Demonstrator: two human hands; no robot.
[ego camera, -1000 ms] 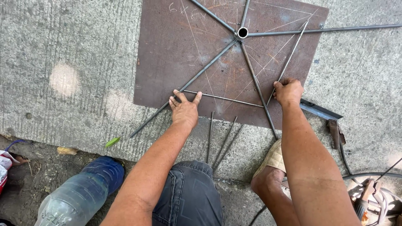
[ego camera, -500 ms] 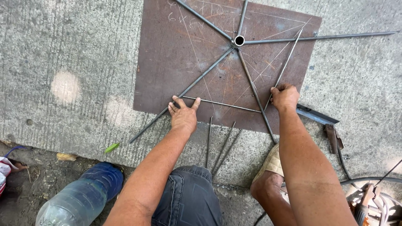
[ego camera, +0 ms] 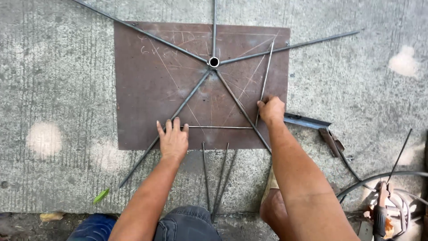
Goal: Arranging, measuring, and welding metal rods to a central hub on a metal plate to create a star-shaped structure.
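A rusty brown steel plate lies flat on the concrete, marked with chalk lines. Several thin steel rods radiate from a small round tube hub near its top middle. My left hand lies flat, fingers spread, on the lower left spoke rod where a short cross rod meets it. My right hand pinches the lower end of another short cross rod beside the lower right spoke.
Three loose rods lie just below the plate, by my knees. A steel angle piece and a chipping hammer lie to the right. Black cables and a welding electrode holder sit at the lower right. A green leaf lies lower left.
The view has shifted so the plate and hub sit lower and more central. Both hands stay on the rods in nearly the same places.
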